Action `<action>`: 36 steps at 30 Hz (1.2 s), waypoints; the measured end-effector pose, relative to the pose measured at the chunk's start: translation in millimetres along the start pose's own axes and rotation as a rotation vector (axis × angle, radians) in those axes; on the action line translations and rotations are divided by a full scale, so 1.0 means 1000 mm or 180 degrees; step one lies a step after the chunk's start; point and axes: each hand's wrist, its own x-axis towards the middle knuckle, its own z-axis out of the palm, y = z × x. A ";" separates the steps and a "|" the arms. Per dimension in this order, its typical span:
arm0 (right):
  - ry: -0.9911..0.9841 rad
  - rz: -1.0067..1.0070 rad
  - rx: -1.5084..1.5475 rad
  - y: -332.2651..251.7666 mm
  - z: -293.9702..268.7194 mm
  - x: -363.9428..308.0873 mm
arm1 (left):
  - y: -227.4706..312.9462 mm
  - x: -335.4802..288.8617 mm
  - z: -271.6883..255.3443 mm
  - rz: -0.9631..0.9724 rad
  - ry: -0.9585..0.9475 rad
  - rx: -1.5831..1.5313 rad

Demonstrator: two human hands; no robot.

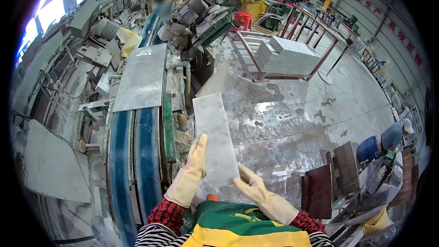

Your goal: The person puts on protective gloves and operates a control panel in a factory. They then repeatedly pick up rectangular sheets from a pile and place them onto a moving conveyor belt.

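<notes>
**A:** What do the hands hold?

**B:** A long, pale grey rectangular stone tile with faint veining [215, 139], held up in front of the person, its far short edge pointing away. The left hand [194, 162], in a cream rubber glove, lies flat along the tile's left long edge, fingers pressed together and straight. The right hand [251, 185], gloved the same, props the near right corner; its fingers are spread, and the fingertips go behind the tile, so I cannot tell how firmly they grip.

**A:** Where is the tile in the room?

**B:** It hangs in the air over the wet, grey concrete floor [292, 114], just right of a machine's two blue conveyor belts [135, 155]. Its near edge is hidden behind the person's green and yellow apron [238, 228].

**A:** What else is near?

**B:** A larger grey stone slab [141, 77] lies on the belts at their far end. Beyond the floor stands a rusty red metal rack [292, 41] carrying a stack of pale grey tiles [286, 55]. At the right edge another person in blue [384, 142] bends over dark brown slabs [334, 176] — mostly cut off by the dark fisheye rim. The machinery at the far end is cluttered and hard to make out.
</notes>
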 end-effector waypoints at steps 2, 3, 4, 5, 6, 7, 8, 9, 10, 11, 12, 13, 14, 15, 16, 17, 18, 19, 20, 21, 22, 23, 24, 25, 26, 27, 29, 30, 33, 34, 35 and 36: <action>0.0433 0.0442 0.0289 0.005 -0.009 0.012 | 0.003 -0.010 0.009 0.0225 -0.0031 0.0290; 0.0421 0.0509 0.0396 0.006 -0.015 0.017 | 0.003 -0.014 0.015 0.0393 -0.0056 0.0455; 0.0413 0.0515 0.0591 0.007 -0.015 0.022 | 0.004 -0.017 0.019 0.0245 -0.0266 0.0557; 0.0534 0.0330 0.0794 0.009 -0.015 0.028 | 0.006 -0.020 0.021 0.0193 -0.0528 0.0675; 0.0495 -0.0027 0.0984 0.011 -0.010 0.031 | 0.005 -0.022 0.022 0.0264 -0.1040 0.0739; 0.0528 0.0198 0.1035 0.012 -0.010 0.031 | 0.009 -0.019 0.020 0.0345 -0.1318 0.1181; 0.0649 0.0119 0.1103 0.014 -0.007 0.029 | 0.013 -0.013 0.017 0.0229 -0.1528 0.1282; 0.0709 0.0140 0.1102 0.017 -0.004 0.026 | 0.016 -0.007 0.013 0.0117 -0.1731 0.1374; 0.0767 0.0069 0.1163 0.019 -0.003 0.022 | 0.018 0.000 0.007 0.0063 -0.1958 0.1414; 0.0900 0.0280 0.1165 0.022 -0.001 0.020 | 0.019 0.009 0.004 -0.0062 -0.1920 0.1163; 0.0757 0.0350 0.1080 0.024 0.000 0.017 | 0.021 0.020 0.000 0.0132 -0.1629 0.1036; 0.0654 0.0393 0.1025 0.025 0.001 0.015 | 0.023 0.034 -0.002 0.0389 -0.1446 0.0847; 0.0592 0.0371 0.1004 0.027 0.001 0.014 | 0.024 0.049 -0.003 0.0663 -0.1317 0.0658; 0.0675 0.0491 0.0746 0.028 0.003 0.012 | 0.030 0.066 -0.006 0.0698 -0.0996 0.0693; 0.0677 0.0514 0.0760 0.028 0.004 0.010 | 0.032 0.079 -0.011 0.1065 -0.0913 0.0620; 0.0638 0.0554 0.0788 0.029 0.007 0.009 | 0.036 0.092 -0.017 0.1104 -0.1000 0.0502; 0.0558 0.0591 0.0845 0.028 0.009 0.007 | 0.039 0.104 -0.024 0.1107 -0.1039 0.0448; 0.0573 0.0515 0.0993 0.028 0.012 0.006 | 0.038 0.115 -0.029 0.1203 -0.0902 0.0468; 0.0669 0.0597 0.1029 0.028 0.013 0.004 | 0.030 0.119 -0.034 0.1257 -0.0819 0.0508; 0.0726 0.0650 0.1096 0.028 0.016 0.003 | 0.020 0.119 -0.039 0.1295 -0.0646 0.0565; 0.0794 0.0629 0.1194 0.027 0.017 0.003 | 0.008 0.116 -0.041 0.1528 -0.0645 0.0576; 0.0908 0.0690 0.1214 0.027 0.018 0.003 | -0.009 0.107 -0.041 0.1549 -0.0618 0.0556; 0.1030 0.0682 0.1258 0.027 0.017 0.004 | -0.027 0.091 -0.040 0.1507 -0.0791 0.0863; 0.1078 0.0590 0.1386 0.027 0.015 0.006 | -0.041 0.076 -0.037 0.1252 -0.1008 0.0839; 0.1295 0.0673 0.1279 0.028 0.013 0.008 | -0.053 0.052 -0.036 0.0745 -0.1162 0.0752; 0.1442 0.0680 0.1258 0.028 0.010 0.011 | -0.063 0.025 -0.032 0.0474 -0.1402 0.0788; 0.1666 0.0622 0.1112 0.030 0.002 0.015 | -0.067 -0.022 -0.021 0.0375 -0.2222 0.0994; 0.1760 0.0580 0.1133 0.030 -0.001 0.016 | -0.056 -0.033 -0.018 0.0141 -0.2340 0.1314; 0.1936 0.0454 0.1216 0.033 -0.006 0.019 | -0.014 -0.043 -0.012 0.0051 -0.2830 0.1985; 0.1930 0.0500 0.1156 0.033 -0.006 0.020 | -0.008 -0.042 -0.007 -0.0270 -0.2298 0.1569; 0.1929 0.0436 0.1101 0.033 -0.003 0.019 | -0.004 -0.037 -0.003 -0.0335 -0.1874 0.1110; 0.1929 0.0379 0.1048 0.033 0.000 0.018 | -0.003 -0.033 -0.001 -0.0376 -0.1451 0.0660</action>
